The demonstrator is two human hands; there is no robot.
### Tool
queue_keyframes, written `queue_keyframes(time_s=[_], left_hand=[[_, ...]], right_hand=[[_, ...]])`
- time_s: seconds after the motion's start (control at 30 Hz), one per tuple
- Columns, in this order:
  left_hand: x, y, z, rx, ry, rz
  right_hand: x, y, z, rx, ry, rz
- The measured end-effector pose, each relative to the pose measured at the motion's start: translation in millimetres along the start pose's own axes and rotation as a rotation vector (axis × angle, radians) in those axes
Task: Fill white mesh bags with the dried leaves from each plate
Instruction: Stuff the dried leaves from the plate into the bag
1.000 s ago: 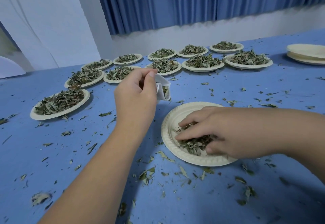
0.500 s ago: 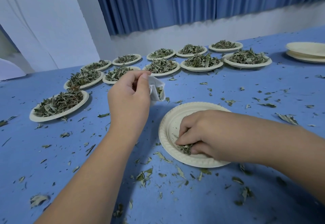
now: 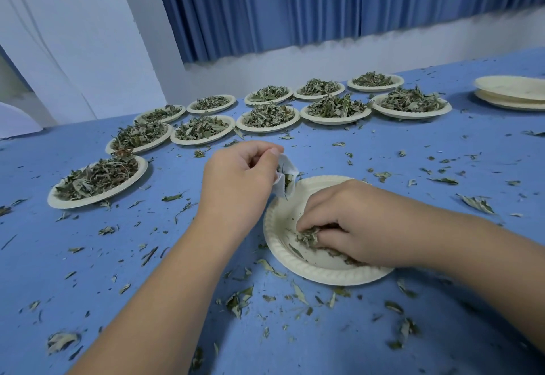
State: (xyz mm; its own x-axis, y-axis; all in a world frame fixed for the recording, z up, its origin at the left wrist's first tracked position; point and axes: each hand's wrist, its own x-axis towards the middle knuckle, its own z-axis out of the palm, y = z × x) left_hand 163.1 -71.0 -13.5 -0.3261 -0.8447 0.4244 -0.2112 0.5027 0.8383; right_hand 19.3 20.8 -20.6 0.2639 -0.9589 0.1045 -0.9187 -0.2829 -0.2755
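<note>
My left hand (image 3: 239, 177) pinches a small white mesh bag (image 3: 285, 176) by its top edge, just above the far left rim of a cream paper plate (image 3: 280, 227). Green leaf bits show through the bag. My right hand (image 3: 351, 224) lies in that plate with its fingers curled round a clump of dried leaves (image 3: 308, 234). Only a few leaves lie loose in the plate beside the hand.
Several plates heaped with dried leaves (image 3: 97, 175) curve along the far side of the blue table (image 3: 88, 256). A stack of bare plates (image 3: 513, 94) stands at the far right. Loose leaf scraps litter the cloth. A blue curtain hangs behind.
My left hand has brought the bag closer to the plate's rim. My right hand has raked the leaves together in the plate and closed its fingers on a clump.
</note>
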Motion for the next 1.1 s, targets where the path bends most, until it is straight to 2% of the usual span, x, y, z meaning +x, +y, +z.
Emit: queue_keyframes(time_s=[0.23, 0.43, 0.7, 0.87, 1.0, 1.1], left_hand=[[-2.5, 1.4, 2.0, 0.069, -0.084, -0.009], [-3.5, 5.3, 2.0, 0.06, -0.08, -0.037], [-7.0, 15.2, 2.4, 0.017, -0.095, -0.03], [-9.5, 19.0, 5.7, 0.011, -0.083, 0.019], [-10.6, 20.6, 7.5, -0.034, -0.089, -0.001], [-11.1, 21.1, 9.1, -0.04, -0.097, 0.001]], right_hand=[[-5.4, 15.0, -15.9, 0.364, 0.166, 0.184], [-4.4, 17.1, -21.5, 0.599, 0.32, 0.203], [7.2, 13.1, -12.7, 0.579, 0.433, 0.237], [10.0, 4.0, -9.8, 0.462, 0.522, 0.197], [12.9, 0.8, -7.0, 0.355, 0.583, 0.267], [13.2, 0.4, -5.9, 0.394, 0.66, 0.292]])
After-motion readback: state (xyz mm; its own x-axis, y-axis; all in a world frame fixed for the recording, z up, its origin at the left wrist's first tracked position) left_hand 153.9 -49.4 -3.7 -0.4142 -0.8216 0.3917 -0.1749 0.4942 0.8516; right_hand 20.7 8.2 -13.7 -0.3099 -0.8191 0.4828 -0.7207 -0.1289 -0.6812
